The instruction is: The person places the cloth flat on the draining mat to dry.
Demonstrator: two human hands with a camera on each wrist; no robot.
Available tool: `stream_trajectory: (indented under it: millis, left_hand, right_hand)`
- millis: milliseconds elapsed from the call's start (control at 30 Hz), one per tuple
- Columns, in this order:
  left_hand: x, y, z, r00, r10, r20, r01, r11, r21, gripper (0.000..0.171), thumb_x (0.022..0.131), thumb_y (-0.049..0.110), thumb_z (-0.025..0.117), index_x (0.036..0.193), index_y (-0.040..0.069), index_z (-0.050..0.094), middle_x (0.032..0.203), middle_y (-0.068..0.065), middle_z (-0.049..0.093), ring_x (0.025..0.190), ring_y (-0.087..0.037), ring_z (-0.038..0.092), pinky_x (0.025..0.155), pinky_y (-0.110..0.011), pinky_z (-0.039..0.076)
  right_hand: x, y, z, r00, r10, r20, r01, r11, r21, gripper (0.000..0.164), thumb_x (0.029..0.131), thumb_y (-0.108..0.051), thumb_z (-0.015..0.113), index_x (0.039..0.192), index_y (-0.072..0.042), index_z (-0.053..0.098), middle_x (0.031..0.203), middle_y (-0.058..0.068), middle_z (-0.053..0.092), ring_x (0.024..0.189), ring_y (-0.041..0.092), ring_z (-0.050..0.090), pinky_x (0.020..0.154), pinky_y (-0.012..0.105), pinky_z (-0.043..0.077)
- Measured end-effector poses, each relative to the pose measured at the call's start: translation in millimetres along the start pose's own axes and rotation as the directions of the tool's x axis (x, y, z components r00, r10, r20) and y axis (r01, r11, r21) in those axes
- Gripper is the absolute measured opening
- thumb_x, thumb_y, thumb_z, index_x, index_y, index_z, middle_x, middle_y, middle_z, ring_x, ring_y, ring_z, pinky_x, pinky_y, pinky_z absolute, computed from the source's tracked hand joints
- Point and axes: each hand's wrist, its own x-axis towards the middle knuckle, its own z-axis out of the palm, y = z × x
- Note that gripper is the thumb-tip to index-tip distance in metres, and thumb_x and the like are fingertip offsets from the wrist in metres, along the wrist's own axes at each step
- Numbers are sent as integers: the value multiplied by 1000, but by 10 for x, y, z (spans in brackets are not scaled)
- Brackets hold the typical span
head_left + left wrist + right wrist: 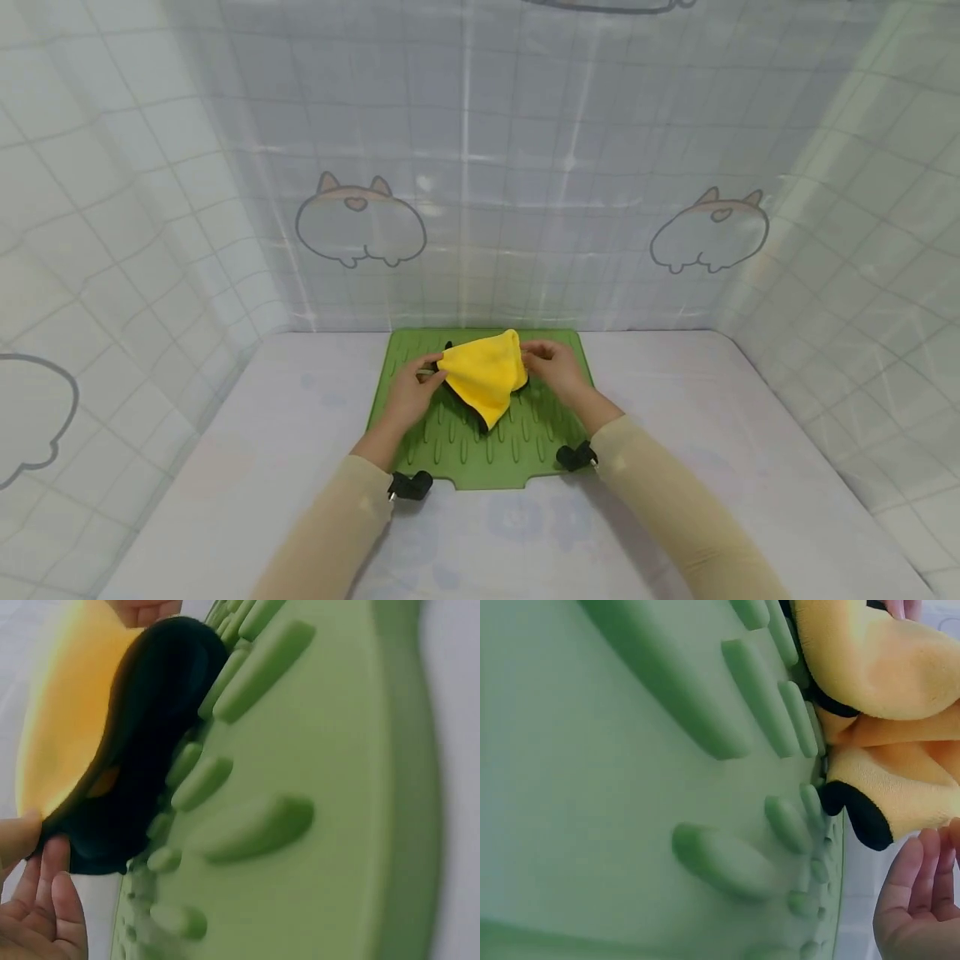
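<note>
A yellow cloth (pixel 483 372) with a black underside and dark edging lies bunched over a green ridged mat (pixel 465 479). One corner hangs toward the mat's front. My left hand (pixel 411 394) pinches the cloth's left edge between thumb and fingers; in the left wrist view the black underside (pixel 161 742) shows, raised in a curve beside the mat's ridges. On the other side, my right hand (pixel 557 368) pinches the right edge with its fingertips. The right wrist view shows folds in the yellow cloth (pixel 900 667) and the right fingers (pixel 904 862) at its rim.
The mat lies on a pale, faintly patterned table surface (pixel 300 450). A white grid-patterned curtain (pixel 540 275) with cartoon animals stands behind and at both sides. Black wrist-camera mounts (pixel 411 485) sit at both sleeve cuffs.
</note>
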Motion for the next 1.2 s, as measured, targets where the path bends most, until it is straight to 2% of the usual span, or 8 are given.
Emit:
stream_trajectory:
  millis: [133,300,467,567,733,933,1067,1200]
  left_hand:
    - [0,-48,-29,1000,-17,4,16,999,39,40,103,27,59,141,14,56,129,-13,59,112,-30,61,81,-41,56]
    - [-19,-40,-42,999,-25,39,22,995,95,48,105,33,55,148,15,48,135,-17,58,121,-36,57,92,-50,53]
    - [-5,17,-21,996,0,94,-6,998,65,56,106,34,52,156,15,35,142,-24,52,129,-41,51,99,-56,48]
    - [23,30,6,995,9,101,-13,999,39,56,106,33,52,157,16,33,143,-25,49,130,-41,50,100,-56,48]
    - [50,12,41,997,1,81,-4,1000,29,50,105,30,54,152,18,43,145,-20,47,126,-37,52,95,-51,51]
    - [58,0,38,998,-4,62,5,1000,-13,44,103,27,59,146,19,53,145,-15,48,120,-33,56,88,-44,54]
    - [41,61,-47,999,28,46,-25,998,-53,44,102,23,60,145,17,54,142,-17,49,111,-33,58,77,-38,53]
    - [25,175,-191,995,70,71,-65,995,-71,45,103,23,58,147,18,52,143,-14,48,96,-37,58,61,-31,46]
  right_hand:
    - [-31,24,-40,1000,4,-28,-4,1000,-1,31,102,-13,60,131,-3,64,121,16,60,114,33,60,97,47,52]
    - [-41,65,-102,998,5,-65,-5,1000,-6,40,101,-18,63,138,-4,58,132,17,57,120,34,56,99,49,50]
    - [39,53,-116,999,-32,1,32,999,-41,48,100,-28,64,145,-18,53,142,9,55,130,28,53,105,46,46]
    - [100,9,-102,997,-42,57,45,998,-51,49,100,-31,63,147,-23,52,144,7,54,132,27,52,107,47,45]
    - [168,-50,-74,993,-42,111,50,997,-66,47,101,-25,61,146,-16,53,141,11,56,126,28,57,103,49,48]
    - [150,-80,-64,989,-76,128,90,990,-107,34,100,-16,63,133,-9,64,122,11,68,108,27,66,97,49,52]
    - [111,-192,-107,985,-110,136,129,983,-134,28,99,-18,64,125,-10,69,116,7,70,106,23,66,98,49,51]
    - [72,-445,-235,971,-155,182,191,962,-196,26,100,-16,64,123,-10,71,118,8,70,106,24,66,97,52,51]
